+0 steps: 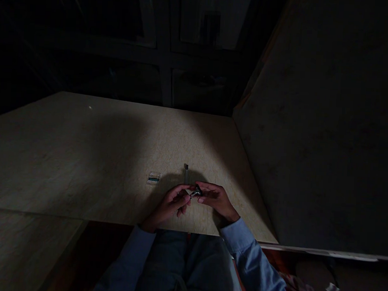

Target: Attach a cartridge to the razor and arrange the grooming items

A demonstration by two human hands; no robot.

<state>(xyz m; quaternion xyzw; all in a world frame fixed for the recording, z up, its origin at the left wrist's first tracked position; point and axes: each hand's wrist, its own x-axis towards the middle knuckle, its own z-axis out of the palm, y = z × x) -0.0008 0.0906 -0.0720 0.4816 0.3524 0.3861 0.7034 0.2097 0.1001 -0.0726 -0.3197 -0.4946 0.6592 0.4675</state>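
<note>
Between my two hands is a small shiny metal piece (196, 191) with a dark, broad head and a short silvery stem; the dim light hides its exact kind. My left hand (172, 201) pinches its stem end between thumb and fingers. On the other side, my right hand (215, 198) closes its thumb and fingers about the dark head. Just beyond my fingertips lies a slim grey strip-like object (186, 173) with a dark far end, its near part hidden behind my hands. A small clear case (153, 178) with a green band rests to the left.
The pale, marbled tabletop (116, 159) carries shadows from my hands. Along its right side stands a dark upright panel (323, 125). Dark window-like frames (167, 54) rise behind the far edge. A cable with a white tag (332, 289) lies below at the right.
</note>
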